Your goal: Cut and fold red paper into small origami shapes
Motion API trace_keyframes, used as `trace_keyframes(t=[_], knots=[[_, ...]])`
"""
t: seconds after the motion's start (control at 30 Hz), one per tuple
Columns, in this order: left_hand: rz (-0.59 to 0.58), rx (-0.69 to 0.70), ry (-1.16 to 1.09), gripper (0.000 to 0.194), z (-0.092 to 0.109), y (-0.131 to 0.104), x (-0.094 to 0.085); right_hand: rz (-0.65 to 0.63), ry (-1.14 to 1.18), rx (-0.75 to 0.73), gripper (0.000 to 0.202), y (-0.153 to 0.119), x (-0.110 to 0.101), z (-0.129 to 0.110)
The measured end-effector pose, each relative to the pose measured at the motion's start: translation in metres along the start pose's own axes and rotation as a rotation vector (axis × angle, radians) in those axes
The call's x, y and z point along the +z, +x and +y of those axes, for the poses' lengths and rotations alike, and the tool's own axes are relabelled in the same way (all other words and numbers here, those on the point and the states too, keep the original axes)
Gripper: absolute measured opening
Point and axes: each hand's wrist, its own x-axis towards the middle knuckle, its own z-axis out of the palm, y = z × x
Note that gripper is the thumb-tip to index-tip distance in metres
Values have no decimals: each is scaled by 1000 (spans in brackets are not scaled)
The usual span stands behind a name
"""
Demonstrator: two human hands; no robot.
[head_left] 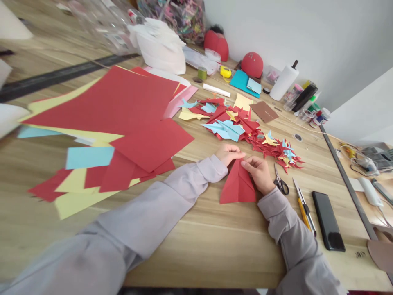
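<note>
A folded red sheet of paper (pixel 238 186) lies on the wooden table in front of me, its narrow tip pointing away and its wide end toward me. Crease lines run down its middle. My left hand (pixel 229 155) pinches the tip from the left, fingers closed. On the right edge near the tip, my right hand (pixel 258 173) grips the paper between thumb and fingers. Just beyond both hands spreads a heap of folded red, blue and yellow paper pieces (pixel 251 135), with a light blue paper plane (pixel 226 130) on top.
Stacked red sheets (pixel 113 102) and smaller coloured pieces cover the left side. Scissors (pixel 281 182), a yellow utility knife (pixel 303 207) and a black phone (pixel 328 221) lie at the right. Along the wall stand a white roll (pixel 284 83), red domes and small bottles.
</note>
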Motion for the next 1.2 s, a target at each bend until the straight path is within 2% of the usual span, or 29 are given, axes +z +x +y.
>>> trace_keyframes(t=[0.27, 0.37, 0.47, 0.57, 0.8, 0.93, 1.2], knots=[[44, -47, -80, 30, 1, -2, 2, -7, 27, -8, 26, 1, -2, 5], [72, -91, -150, 33, 3, -4, 5, 40, 74, -8, 25, 2, -2, 6], [49, -106, -187, 26, 3, -4, 7, 86, 138, -15, 24, 2, -2, 6], [-10, -58, -110, 21, 1, -3, 5, 92, 166, 3, 23, 2, -3, 6], [-218, 115, 295, 25, -1, -3, 3, 107, 151, -52, 26, 7, -7, 12], [-237, 167, 398, 26, -2, -4, 4, 82, 135, -56, 27, 10, -10, 16], [-258, 204, 413, 27, -15, 4, -1, 76, 156, -48, 27, 9, -7, 13]])
